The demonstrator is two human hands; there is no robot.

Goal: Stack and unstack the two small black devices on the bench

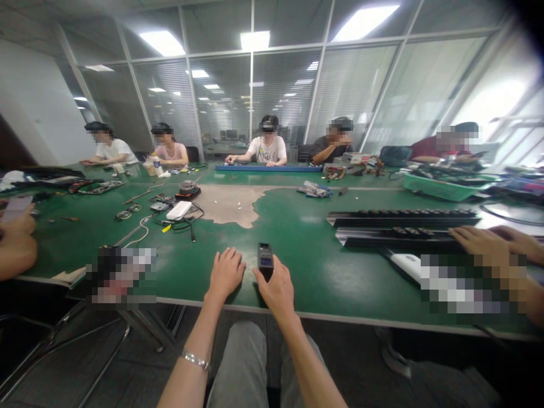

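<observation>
My right hand (279,285) is wrapped around the lower part of a small black handheld device with a little screen (266,256). The device rests on or just above the green table (310,289), close to its front edge. I cannot tell what kind of device it is. To the left of it, my left hand (228,272) lies flat on the tabletop, palm down, with nothing in it. Its fingers are slightly spread and apart from the device.
Ahead lie a white box with black cables (179,211) and a bare brown patch (227,204). Long black metal rails (403,218) are at right, where a co-worker's hands (488,243) rest. Beyond is a green basket (446,190). Several people sit around the table.
</observation>
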